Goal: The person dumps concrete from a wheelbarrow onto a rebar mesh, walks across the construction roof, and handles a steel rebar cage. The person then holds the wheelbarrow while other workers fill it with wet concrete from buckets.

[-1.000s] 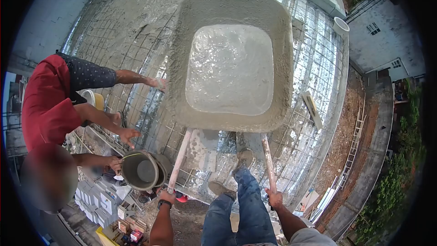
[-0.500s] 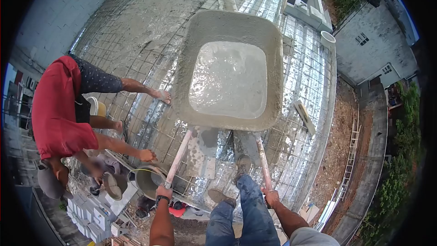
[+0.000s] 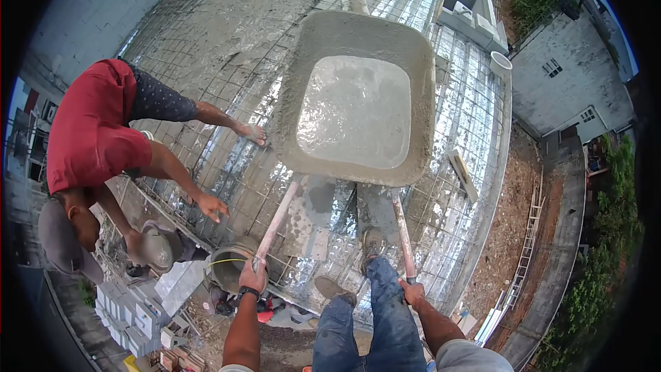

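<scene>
In front of me stands a wheelbarrow (image 3: 286, 145) with wet concrete (image 3: 354, 114) in its tray. Its two pale, smeared handles run back towards me. My left hand (image 3: 253, 277), with a dark band at the wrist, is closed round the end of the left handle (image 3: 277, 224). The right handle (image 3: 404, 238) has my right hand (image 3: 413, 292) wrapped on its dark grip. Just beyond my left hand is a bucket (image 3: 232, 272) with a yellowish rim or handle, near the slab's edge.
A co-worker in a red shirt (image 3: 103, 124) bends at the left, one hand by another bucket (image 3: 160, 249) below the edge. Rebar mesh (image 3: 454, 103) covers the deck. A board (image 3: 463, 176) lies at right; planks (image 3: 310, 217) lie under the handles. The slab edge drops off at right.
The wheelbarrow sits slightly farther right and higher in view. The co-worker's near hand has lifted away from the near bucket, which has shifted slightly. My hands stay on the handles.
</scene>
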Demonstrator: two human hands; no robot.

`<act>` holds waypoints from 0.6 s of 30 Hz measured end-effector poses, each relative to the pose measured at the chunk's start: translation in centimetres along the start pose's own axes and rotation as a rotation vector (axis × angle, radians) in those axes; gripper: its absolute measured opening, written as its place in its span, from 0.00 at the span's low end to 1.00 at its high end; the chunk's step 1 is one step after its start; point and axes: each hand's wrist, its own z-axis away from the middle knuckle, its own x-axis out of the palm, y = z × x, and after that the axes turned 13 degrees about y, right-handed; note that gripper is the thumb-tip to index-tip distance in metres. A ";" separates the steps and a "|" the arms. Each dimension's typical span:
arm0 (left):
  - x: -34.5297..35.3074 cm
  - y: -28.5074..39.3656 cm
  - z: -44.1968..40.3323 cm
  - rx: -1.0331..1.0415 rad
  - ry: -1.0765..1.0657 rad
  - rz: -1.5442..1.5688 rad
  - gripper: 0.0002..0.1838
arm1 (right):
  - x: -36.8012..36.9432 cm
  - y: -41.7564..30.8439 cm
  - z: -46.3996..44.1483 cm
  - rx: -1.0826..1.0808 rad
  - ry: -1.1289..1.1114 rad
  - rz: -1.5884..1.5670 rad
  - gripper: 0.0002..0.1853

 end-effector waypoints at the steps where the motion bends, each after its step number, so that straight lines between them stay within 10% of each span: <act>1: 0.4 -0.5 -0.3 -0.016 -0.013 -0.034 0.28 | 0.0 -0.1 0.3 0.037 -0.036 -0.008 0.40; 18: 0.6 -1.1 -1.4 -0.163 -0.040 -0.103 0.46 | 0.8 0.3 -0.8 0.117 -0.100 -0.081 0.38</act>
